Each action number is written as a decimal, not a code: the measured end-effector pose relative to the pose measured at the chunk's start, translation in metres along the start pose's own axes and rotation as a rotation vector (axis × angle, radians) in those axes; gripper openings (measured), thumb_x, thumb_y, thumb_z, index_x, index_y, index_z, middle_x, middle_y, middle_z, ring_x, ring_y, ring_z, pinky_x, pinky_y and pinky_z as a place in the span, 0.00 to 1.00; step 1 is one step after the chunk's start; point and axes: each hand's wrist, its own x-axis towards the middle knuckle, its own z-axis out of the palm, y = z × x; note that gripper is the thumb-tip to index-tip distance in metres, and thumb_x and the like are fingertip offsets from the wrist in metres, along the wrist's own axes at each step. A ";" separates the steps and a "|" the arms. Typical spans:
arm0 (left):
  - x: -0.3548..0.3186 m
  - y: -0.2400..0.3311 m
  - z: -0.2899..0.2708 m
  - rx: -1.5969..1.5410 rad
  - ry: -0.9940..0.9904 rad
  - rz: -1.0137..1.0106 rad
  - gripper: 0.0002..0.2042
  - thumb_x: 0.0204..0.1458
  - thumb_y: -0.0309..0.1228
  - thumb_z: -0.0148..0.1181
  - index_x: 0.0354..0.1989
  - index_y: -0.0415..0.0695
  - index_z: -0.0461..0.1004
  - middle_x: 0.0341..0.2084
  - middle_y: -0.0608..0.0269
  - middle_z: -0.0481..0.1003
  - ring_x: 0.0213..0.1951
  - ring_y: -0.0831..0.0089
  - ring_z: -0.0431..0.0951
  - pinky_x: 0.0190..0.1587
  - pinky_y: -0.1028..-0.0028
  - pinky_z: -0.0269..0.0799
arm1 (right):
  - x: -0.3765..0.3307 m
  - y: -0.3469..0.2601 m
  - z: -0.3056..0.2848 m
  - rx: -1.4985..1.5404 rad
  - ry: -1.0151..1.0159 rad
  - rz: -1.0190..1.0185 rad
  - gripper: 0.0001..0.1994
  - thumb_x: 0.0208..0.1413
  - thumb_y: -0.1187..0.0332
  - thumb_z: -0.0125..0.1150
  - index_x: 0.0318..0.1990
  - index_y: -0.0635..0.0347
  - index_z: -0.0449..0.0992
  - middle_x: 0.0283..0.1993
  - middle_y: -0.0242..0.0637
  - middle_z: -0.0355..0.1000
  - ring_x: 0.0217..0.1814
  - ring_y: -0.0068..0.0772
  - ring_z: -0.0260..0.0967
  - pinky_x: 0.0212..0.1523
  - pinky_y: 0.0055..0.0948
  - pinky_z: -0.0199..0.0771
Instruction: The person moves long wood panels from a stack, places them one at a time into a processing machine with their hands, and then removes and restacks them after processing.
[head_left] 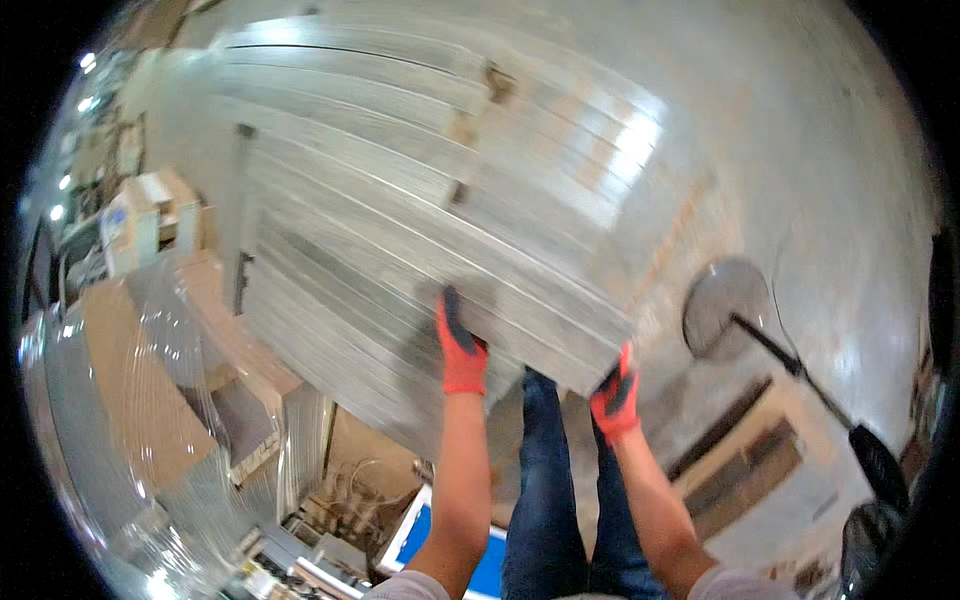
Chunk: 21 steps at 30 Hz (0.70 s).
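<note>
Head view: the only view; directions run from its centre, 12 at the top.
Grey board (550,325): long, flat, pale-streaked; its near end lies at 4 o'clock, its length runs toward 10. Blur hides where it parts from its neighbours.
Grey boards (345,175): several, side by side and parallel, spreading from 9 to 11 o'clock.
Left hand (463,348): red glove, dark palm, just below centre toward 7 o'clock, against the boards. Fingers look pressed together, pointing to 12; cannot tell whether they grip an edge.
Right hand (617,393): matching glove, 4 o'clock. Fingers bend round the board's near corner and seem to pinch it.
Handling, as judged: hands well apart suit a long piece; a fuller left grip, level lift and slow swing would spare the far end.
Round base (725,308): grey disc with a black pole, 3 o'clock; near the right hand's side, a likely snag.
Wrapped cartons (150,375): brown, under clear film, 8 o'clock.
Blue panel (490,568): white-rimmed, 6 o'clock, partly behind the left forearm.
</note>
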 end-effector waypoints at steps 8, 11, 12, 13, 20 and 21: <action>0.015 -0.016 -0.026 0.035 -0.048 -0.032 0.32 0.74 0.53 0.45 0.80 0.50 0.62 0.80 0.65 0.59 0.80 0.67 0.55 0.81 0.62 0.42 | 0.021 0.046 -0.100 -0.507 -0.277 -0.073 0.43 0.57 0.57 0.71 0.79 0.49 0.57 0.67 0.31 0.70 0.61 0.32 0.69 0.58 0.34 0.73; -0.001 -0.001 0.007 0.130 -0.020 -0.158 0.34 0.73 0.56 0.45 0.82 0.54 0.58 0.80 0.65 0.59 0.81 0.68 0.53 0.81 0.62 0.37 | 0.043 0.058 -0.186 -0.705 -0.241 -0.040 0.36 0.57 0.60 0.69 0.73 0.47 0.63 0.57 0.28 0.72 0.51 0.28 0.70 0.46 0.29 0.74; 0.001 -0.006 -0.007 0.221 -0.072 -0.084 0.34 0.73 0.54 0.46 0.83 0.54 0.55 0.80 0.65 0.58 0.81 0.68 0.52 0.81 0.62 0.40 | 0.050 0.057 -0.185 -0.756 -0.251 -0.062 0.34 0.57 0.61 0.69 0.71 0.47 0.65 0.54 0.27 0.72 0.48 0.27 0.70 0.42 0.27 0.73; 0.002 -0.007 -0.015 0.309 -0.117 -0.004 0.35 0.72 0.53 0.47 0.84 0.54 0.52 0.80 0.65 0.58 0.81 0.68 0.52 0.81 0.62 0.42 | 0.050 0.063 -0.184 -0.769 -0.276 -0.150 0.31 0.58 0.62 0.68 0.70 0.47 0.66 0.51 0.26 0.72 0.45 0.25 0.70 0.39 0.26 0.72; 0.018 -0.028 -0.045 0.194 -0.164 0.176 0.38 0.74 0.51 0.48 0.85 0.47 0.43 0.80 0.61 0.58 0.80 0.66 0.54 0.80 0.67 0.46 | 0.024 0.062 -0.151 -1.015 -0.163 -0.380 0.11 0.54 0.72 0.65 0.46 0.56 0.77 0.39 0.41 0.73 0.41 0.47 0.71 0.46 0.47 0.72; 0.027 -0.020 -0.047 -0.056 -0.152 0.064 0.37 0.73 0.52 0.49 0.84 0.47 0.47 0.80 0.61 0.58 0.80 0.66 0.55 0.80 0.68 0.47 | 0.023 0.066 -0.146 -0.976 -0.117 -0.355 0.09 0.53 0.72 0.65 0.43 0.57 0.78 0.38 0.44 0.73 0.42 0.51 0.72 0.48 0.50 0.73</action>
